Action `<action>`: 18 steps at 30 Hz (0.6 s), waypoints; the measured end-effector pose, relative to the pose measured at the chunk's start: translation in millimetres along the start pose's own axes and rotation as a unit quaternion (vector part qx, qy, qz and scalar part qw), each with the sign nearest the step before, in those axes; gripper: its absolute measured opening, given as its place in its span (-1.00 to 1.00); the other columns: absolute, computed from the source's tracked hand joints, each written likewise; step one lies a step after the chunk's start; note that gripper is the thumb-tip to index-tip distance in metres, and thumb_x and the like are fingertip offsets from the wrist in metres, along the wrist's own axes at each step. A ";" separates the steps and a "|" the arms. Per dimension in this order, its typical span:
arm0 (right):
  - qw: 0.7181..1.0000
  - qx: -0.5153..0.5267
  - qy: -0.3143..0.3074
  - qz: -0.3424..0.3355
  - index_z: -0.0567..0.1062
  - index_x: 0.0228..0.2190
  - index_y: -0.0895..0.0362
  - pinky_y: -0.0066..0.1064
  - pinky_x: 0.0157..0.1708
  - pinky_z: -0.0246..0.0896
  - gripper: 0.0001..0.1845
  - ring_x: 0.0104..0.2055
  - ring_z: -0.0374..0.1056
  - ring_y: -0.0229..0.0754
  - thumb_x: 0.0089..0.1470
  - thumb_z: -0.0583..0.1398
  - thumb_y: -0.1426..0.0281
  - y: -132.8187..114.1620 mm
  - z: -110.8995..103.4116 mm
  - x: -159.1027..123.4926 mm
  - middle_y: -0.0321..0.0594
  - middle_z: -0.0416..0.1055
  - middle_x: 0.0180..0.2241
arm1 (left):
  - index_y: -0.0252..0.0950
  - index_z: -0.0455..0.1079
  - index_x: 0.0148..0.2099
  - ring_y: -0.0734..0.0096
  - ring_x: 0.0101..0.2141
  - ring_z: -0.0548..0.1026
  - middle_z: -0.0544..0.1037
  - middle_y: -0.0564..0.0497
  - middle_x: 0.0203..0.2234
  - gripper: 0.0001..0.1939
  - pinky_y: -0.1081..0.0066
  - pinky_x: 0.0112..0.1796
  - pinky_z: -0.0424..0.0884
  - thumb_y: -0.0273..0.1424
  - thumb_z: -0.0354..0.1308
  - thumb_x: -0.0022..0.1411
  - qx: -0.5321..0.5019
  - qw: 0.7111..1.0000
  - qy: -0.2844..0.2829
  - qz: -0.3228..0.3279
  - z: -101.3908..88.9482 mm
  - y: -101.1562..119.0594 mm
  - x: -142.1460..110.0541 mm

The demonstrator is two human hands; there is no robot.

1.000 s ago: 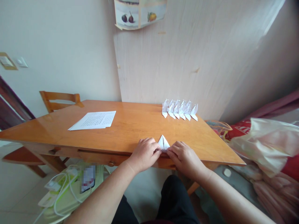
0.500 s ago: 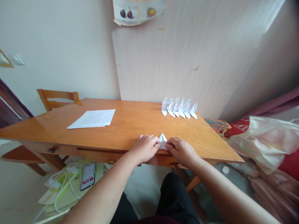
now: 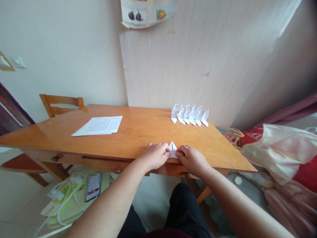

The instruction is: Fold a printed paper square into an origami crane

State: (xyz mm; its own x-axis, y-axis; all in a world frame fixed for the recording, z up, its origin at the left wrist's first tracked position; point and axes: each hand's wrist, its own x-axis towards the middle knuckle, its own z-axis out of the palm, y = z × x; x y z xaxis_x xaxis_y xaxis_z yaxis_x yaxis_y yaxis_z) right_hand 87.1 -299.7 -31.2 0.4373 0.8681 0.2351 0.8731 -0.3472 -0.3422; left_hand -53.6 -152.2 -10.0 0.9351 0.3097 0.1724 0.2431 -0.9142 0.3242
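A small piece of folded white paper (image 3: 172,150) lies at the table's front edge, its pointed tip facing away from me. My left hand (image 3: 157,154) grips its left side, fingers curled with the thumb side toward the paper. On the other side my right hand (image 3: 192,159) pinches the paper's right edge. The fingertips cover both lower corners of the paper. Further back on the right stands a row of several folded white paper cranes or similar figures (image 3: 190,115), close together.
A stack of printed sheets (image 3: 99,126) rests on the left of the wooden table (image 3: 143,127). Below on the left are a phone (image 3: 93,187) and white cables (image 3: 71,195). A chair (image 3: 61,104) stands behind; a pale plastic bag (image 3: 279,148) is at right.
Both hands stay on the folded paper with barely any movement. The view has shifted very slightly.
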 end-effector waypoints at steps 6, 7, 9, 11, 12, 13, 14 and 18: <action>1.000 -0.008 0.018 0.000 0.36 -0.41 0.08 -0.40 -0.37 -0.01 -0.73 -0.33 0.34 -0.20 0.30 0.08 0.23 -4.0 1.6 -1.0 -0.24 0.45 -0.37 | -0.15 0.42 -0.15 0.22 -0.25 0.51 0.61 0.01 -0.21 -0.77 0.30 -0.22 0.33 -0.20 -0.02 0.38 0.001 1.000 -0.007 -0.014 -1.8 3.0 0.1; 1.000 -0.009 0.022 0.002 0.37 -0.40 0.08 -0.39 -0.36 -0.01 -0.73 -0.32 0.35 -0.19 0.29 0.09 0.20 -5.3 2.0 -1.4 -0.24 0.45 -0.37 | -0.15 0.42 -0.15 0.22 -0.25 0.51 0.61 0.00 -0.21 -0.76 0.29 -0.21 0.33 -0.19 -0.02 0.38 0.002 1.000 -0.008 -0.015 -1.8 3.2 0.4; 1.000 -0.013 0.027 0.009 0.38 -0.37 0.07 -0.39 -0.35 0.00 -0.70 -0.29 0.37 -0.16 0.27 0.11 0.13 -7.5 2.7 -2.0 -0.22 0.47 -0.35 | -0.16 0.42 -0.17 0.20 -0.26 0.52 0.61 -0.01 -0.23 -0.76 0.27 -0.19 0.33 -0.19 -0.02 0.38 0.004 1.000 -0.009 -0.017 -1.4 3.4 1.3; 0.999 -0.021 0.025 0.018 0.39 -0.35 0.07 -0.37 -0.33 0.02 -0.67 -0.27 0.39 -0.12 0.26 0.12 0.07 -9.0 3.3 -1.7 -0.20 0.48 -0.34 | -0.17 0.42 -0.20 0.18 -0.26 0.52 0.61 -0.01 -0.24 -0.77 0.24 -0.17 0.33 -0.20 0.00 0.37 0.005 1.000 -0.008 -0.017 -0.7 3.2 2.3; 0.999 -0.024 0.022 0.022 0.40 -0.34 0.07 -0.37 -0.33 0.02 -0.65 -0.26 0.40 -0.11 0.25 0.12 0.05 -9.5 3.5 -1.2 -0.19 0.48 -0.33 | -0.17 0.41 -0.21 0.17 -0.26 0.52 0.61 -0.01 -0.24 -0.77 0.23 -0.16 0.33 -0.20 0.01 0.37 0.004 1.000 -0.008 -0.018 -0.4 3.1 2.6; 0.999 -0.027 0.018 0.026 0.40 -0.34 0.07 -0.36 -0.33 0.02 -0.64 -0.25 0.41 -0.10 0.25 0.12 0.04 -9.8 3.4 -0.5 -0.18 0.49 -0.33 | -0.17 0.41 -0.22 0.16 -0.25 0.52 0.61 -0.01 -0.25 -0.78 0.23 -0.16 0.33 -0.20 0.01 0.36 0.003 1.000 -0.008 -0.018 -0.2 3.0 2.8; 0.999 -0.030 0.014 0.030 0.40 -0.33 0.07 -0.36 -0.34 0.02 -0.64 -0.25 0.41 -0.09 0.25 0.11 0.03 -10.0 3.1 0.5 -0.18 0.49 -0.33 | -0.18 0.41 -0.22 0.16 -0.25 0.52 0.61 -0.01 -0.26 -0.78 0.22 -0.15 0.33 -0.20 0.02 0.36 0.002 1.000 -0.008 -0.019 -0.2 3.1 2.9; 0.999 -0.028 -0.009 0.046 0.41 -0.34 0.07 -0.37 -0.37 0.01 -0.63 -0.26 0.42 -0.08 0.24 0.12 0.02 -11.5 -0.3 5.0 -0.16 0.51 -0.33 | -0.19 0.40 -0.24 0.15 -0.24 0.52 0.61 -0.03 -0.27 -0.79 0.22 -0.16 0.33 -0.22 0.01 0.35 -0.005 1.000 -0.012 -0.024 -2.1 4.3 2.3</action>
State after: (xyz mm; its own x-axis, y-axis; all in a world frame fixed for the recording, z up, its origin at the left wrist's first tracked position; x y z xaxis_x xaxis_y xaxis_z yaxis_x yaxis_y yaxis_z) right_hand 79.3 -291.5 -25.9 0.5121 0.8382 0.1876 0.8406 -0.4442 -0.3100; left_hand -50.9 -154.8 -6.3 0.9282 0.3467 0.1350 0.2850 -0.8958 0.3410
